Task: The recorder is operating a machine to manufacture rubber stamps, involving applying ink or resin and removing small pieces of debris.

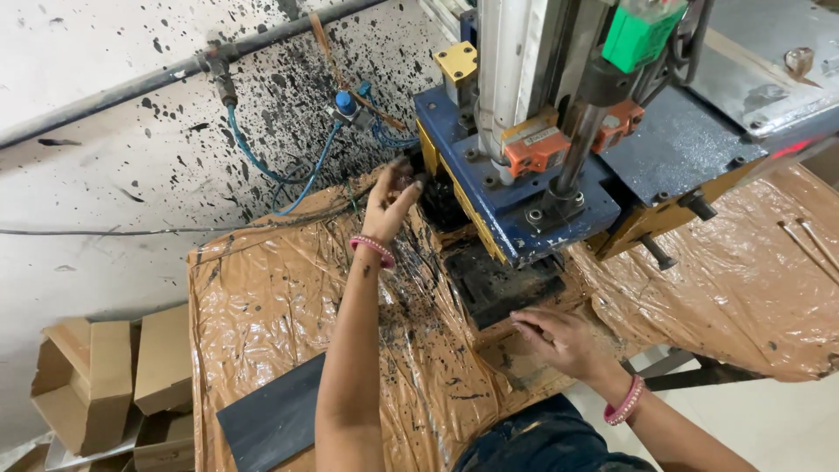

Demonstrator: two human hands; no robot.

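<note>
Both hands work at the press [524, 175]: left hand [391, 194] pinches a dark part beside it, right hand [559, 336] lies spread flat just below its black plate [498, 284].

The black, ink-stained base plate [500, 284] of the blue and yellow press [516, 188] lies flat under the machine's head, its front edge towards the person. A small dark part [404, 164], too blurred to identify, sits at the press's left side.
</note>
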